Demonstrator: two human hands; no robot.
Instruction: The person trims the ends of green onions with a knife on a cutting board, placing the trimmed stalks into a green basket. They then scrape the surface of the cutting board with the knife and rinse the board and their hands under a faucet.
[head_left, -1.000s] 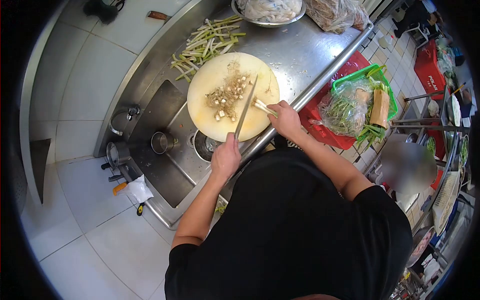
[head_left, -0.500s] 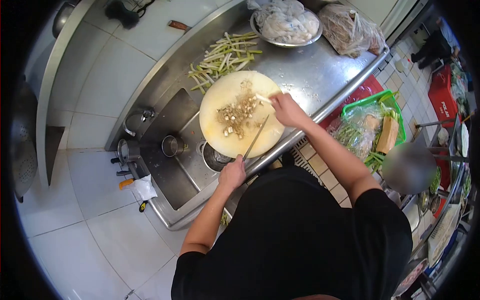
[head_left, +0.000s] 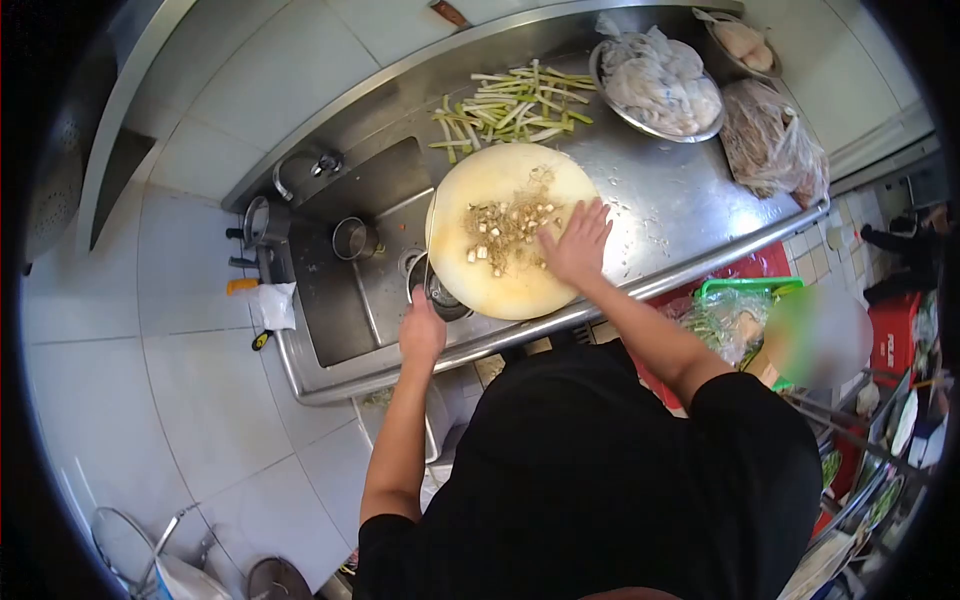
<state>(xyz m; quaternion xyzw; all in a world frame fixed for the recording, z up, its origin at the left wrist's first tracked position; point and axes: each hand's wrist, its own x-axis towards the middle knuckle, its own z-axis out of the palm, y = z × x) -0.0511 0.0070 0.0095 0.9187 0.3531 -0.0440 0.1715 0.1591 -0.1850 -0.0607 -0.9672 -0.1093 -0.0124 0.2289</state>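
A round pale cutting board rests over the sink edge. Root ends and stringy scallion roots are heaped in its middle. My right hand lies on the board's right side, fingers stretched out, touching the edge of the heap. At the board's left rim, my left hand is closed round the handle of a knife. Its blade is seen nearly edge-on, pointing away from me. Trimmed scallion stalks are piled on the steel counter behind the board.
The sink basin with a metal cup is at left, below a faucet. A bowl of bagged food and a plastic bag stand at right. A green basket is beyond the counter edge.
My right hand has let go of a white scallion piece and now lies flat on the board. The knife has moved from over the board to its left rim. The camera view has shifted.
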